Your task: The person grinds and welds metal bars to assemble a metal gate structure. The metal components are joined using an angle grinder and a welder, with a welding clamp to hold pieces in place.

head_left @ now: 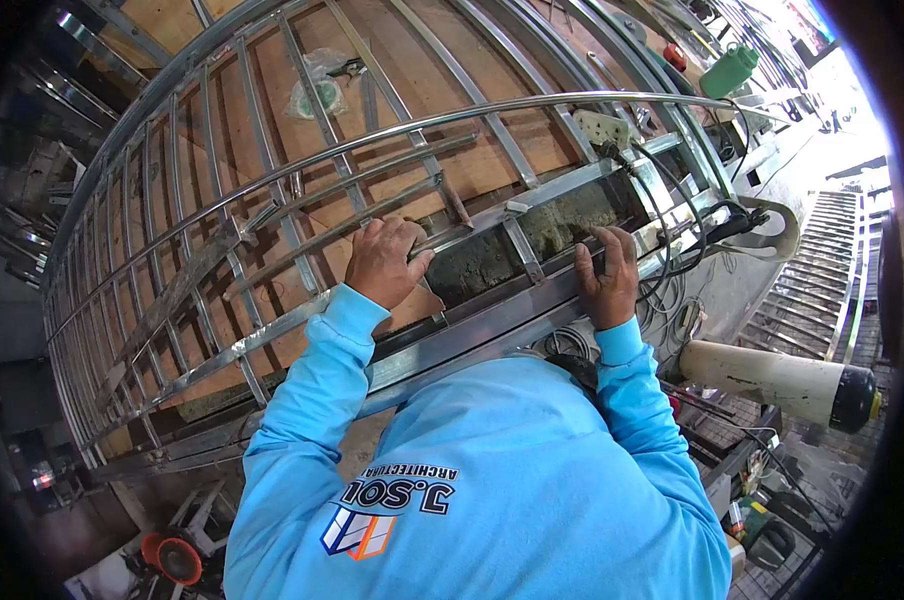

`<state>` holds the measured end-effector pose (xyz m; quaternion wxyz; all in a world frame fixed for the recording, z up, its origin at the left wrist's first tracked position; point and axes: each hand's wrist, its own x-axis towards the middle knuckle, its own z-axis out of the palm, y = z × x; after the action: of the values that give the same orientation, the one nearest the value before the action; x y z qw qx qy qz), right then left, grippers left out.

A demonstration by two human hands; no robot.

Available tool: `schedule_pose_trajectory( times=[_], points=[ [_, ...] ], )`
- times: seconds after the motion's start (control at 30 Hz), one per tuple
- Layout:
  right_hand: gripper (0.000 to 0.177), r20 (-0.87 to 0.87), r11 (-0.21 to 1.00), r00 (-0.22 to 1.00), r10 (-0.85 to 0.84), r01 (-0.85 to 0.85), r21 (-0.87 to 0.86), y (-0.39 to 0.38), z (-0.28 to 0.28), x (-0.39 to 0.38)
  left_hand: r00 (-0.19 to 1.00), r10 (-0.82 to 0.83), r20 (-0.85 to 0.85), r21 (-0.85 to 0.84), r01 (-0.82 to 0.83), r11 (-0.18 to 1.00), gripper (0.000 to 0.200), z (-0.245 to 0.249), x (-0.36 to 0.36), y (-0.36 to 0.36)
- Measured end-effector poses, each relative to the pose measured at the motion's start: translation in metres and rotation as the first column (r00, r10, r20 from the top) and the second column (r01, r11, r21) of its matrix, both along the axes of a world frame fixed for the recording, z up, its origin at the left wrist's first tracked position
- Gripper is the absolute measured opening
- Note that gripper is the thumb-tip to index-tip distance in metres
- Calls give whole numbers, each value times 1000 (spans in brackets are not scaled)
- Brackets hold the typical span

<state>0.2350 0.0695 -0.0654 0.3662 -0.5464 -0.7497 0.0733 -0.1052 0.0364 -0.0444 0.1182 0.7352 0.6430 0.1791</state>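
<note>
A large stainless steel frame [272, 190] with curved top rails and several bars lies across a wooden workbench [402, 90]. My left hand [384, 262] rests on a steel bar near the frame's lower channel, fingers curled over it. My right hand [608, 278] grips the edge of the rectangular steel channel [517, 250], fingers hooked over its rim. A short cross piece sits in the channel between my hands. I wear a light blue long-sleeved shirt.
A power strip [604, 127] and black cables [672, 230] lie right of the channel. A green bottle [728, 70] stands at the far right. A cream cylinder [772, 382] sits by my right elbow. A plastic bag with tape [317, 92] lies on the bench.
</note>
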Motion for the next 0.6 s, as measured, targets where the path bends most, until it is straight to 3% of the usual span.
schedule_pose_trajectory(
  times=[0.6],
  points=[
    [30, 23, 998, 998, 66, -66, -3, 3, 2, 1, 1000, 6, 2, 64, -6, 998, 40, -6, -4, -4]
  ],
)
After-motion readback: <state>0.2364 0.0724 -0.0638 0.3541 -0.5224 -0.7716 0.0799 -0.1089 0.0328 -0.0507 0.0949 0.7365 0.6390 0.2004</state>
